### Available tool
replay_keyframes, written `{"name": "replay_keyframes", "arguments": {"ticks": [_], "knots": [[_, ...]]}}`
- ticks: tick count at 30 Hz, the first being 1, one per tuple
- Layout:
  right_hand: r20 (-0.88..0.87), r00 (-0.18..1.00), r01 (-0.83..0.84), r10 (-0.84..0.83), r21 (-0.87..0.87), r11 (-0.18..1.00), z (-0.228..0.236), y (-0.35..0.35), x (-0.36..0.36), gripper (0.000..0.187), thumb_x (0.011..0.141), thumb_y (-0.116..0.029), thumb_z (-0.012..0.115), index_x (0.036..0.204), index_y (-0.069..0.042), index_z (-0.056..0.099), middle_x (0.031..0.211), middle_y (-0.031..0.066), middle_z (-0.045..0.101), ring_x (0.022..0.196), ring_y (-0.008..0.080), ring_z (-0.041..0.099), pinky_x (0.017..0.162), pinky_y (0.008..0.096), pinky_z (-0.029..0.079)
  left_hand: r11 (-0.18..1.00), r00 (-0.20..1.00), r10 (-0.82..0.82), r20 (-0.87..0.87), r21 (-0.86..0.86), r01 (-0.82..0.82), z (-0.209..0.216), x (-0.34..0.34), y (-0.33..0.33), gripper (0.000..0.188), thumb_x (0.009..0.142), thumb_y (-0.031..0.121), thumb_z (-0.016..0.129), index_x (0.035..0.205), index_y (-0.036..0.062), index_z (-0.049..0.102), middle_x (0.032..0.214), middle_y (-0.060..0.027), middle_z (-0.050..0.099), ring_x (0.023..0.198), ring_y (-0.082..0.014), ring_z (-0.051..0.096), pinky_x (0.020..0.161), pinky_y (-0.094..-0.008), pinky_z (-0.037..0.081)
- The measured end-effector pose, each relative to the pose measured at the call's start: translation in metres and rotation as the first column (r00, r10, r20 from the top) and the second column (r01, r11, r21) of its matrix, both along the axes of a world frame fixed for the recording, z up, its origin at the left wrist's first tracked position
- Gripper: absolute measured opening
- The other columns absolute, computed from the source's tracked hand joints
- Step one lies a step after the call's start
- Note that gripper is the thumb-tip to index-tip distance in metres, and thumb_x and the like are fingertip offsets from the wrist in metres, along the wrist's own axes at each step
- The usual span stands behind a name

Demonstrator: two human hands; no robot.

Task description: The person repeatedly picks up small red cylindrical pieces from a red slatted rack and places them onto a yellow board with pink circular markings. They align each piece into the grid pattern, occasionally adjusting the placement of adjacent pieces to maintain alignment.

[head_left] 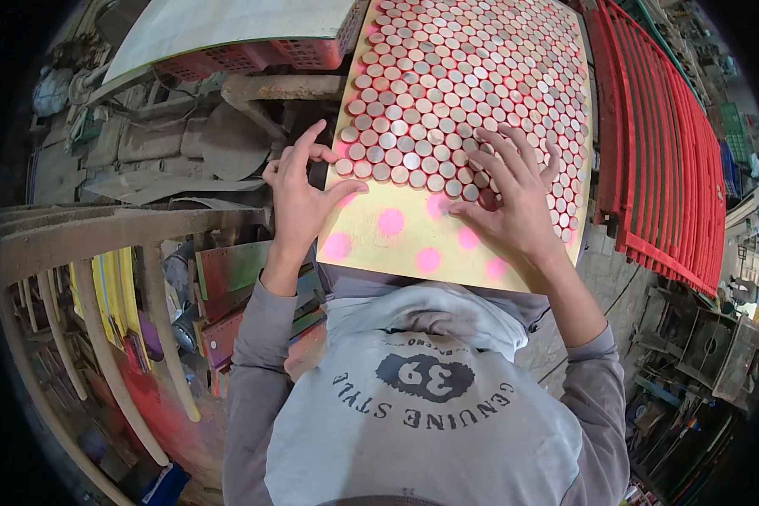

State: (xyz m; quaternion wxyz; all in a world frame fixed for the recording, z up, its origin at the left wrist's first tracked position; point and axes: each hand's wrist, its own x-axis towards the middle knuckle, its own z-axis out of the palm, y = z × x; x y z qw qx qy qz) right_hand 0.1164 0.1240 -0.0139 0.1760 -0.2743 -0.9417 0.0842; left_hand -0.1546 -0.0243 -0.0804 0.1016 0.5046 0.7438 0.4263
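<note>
A pale yellow board with pink spots lies in front of me, most of it covered by closely packed round discs with pale tops and red sides. My left hand is at the board's left edge, thumb and fingers apart around the end disc of the nearest row. One finger touches that disc or comes very close. Over the right part of the near rows spreads my right hand, fingers curved and apart, fingertips on or just above the discs. Its palm hides some discs, and contact there is unclear.
Red slatted panels stand in a stack to the right. At the upper left a pale sheet rests on a red plastic crate. A dusty wooden frame and coloured boards are on the left. Dark shelving is at lower right.
</note>
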Motion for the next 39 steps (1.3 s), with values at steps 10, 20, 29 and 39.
{"name": "replay_keyframes", "arguments": {"ticks": [10,20,29,39], "knots": [[-0.045,0.999,0.001,-0.001,-0.008,1.0,-0.008,0.0,-0.005,0.064,0.069,-0.044,0.088,0.122,-0.014,0.066,0.14,0.0032,0.058,0.138,0.0281,0.046,0.117,0.0617,0.011,0.996,0.999,-0.01,-0.04,0.089,0.013,0.003,0.002,0.011,0.09,0.058,0.016,0.097,0.138,0.0039,0.057,0.083,-0.0035,0.065,0.081,-0.0165,0.065,0.084,-0.0335,0.051],[-0.164,0.978,0.117,-0.129,-0.081,0.99,0.006,-0.008,0.037,0.074,0.067,-0.04,0.092,0.13,-0.013,0.063,0.138,0.0049,0.062,0.138,0.0264,0.048,0.119,0.052,0.013,0.999,0.999,-0.036,0.039,0.04,0.034,0.001,-0.001,0.006,0.102,0.056,0.041,0.097,0.144,0.0104,0.053,0.091,0.0036,0.066,0.092,-0.0158,0.064,0.097,-0.0429,0.036],[-0.474,0.781,0.203,-0.407,-0.425,0.882,0.037,-0.028,0.125,0.061,0.082,-0.01,0.084,0.135,0.001,0.056,0.136,0.0171,0.063,0.131,0.0276,0.057,0.109,0.0395,0.043,0.986,0.998,-0.053,0.025,0.158,0.049,0.007,-0.002,0.003,0.098,0.055,0.034,0.099,0.139,0.0061,0.057,0.094,-0.003,0.07,0.088,-0.0204,0.066,0.091,-0.0389,0.047],[-0.456,0.517,0.837,-0.725,0.094,0.539,0.102,0.102,0.318,0.06,0.092,-0.038,0.078,0.136,-0.004,0.058,0.13,0.0188,0.063,0.123,0.0295,0.06,0.1,0.0414,0.049,0.926,0.941,-0.193,-0.277,0.265,0.268,0.067,0.071,-0.011,0.022,0.09,0.007,0.069,0.109,-0.0027,0.067,0.083,-0.0085,0.064,0.08,-0.023,0.058,0.086,-0.038,0.042]]}}
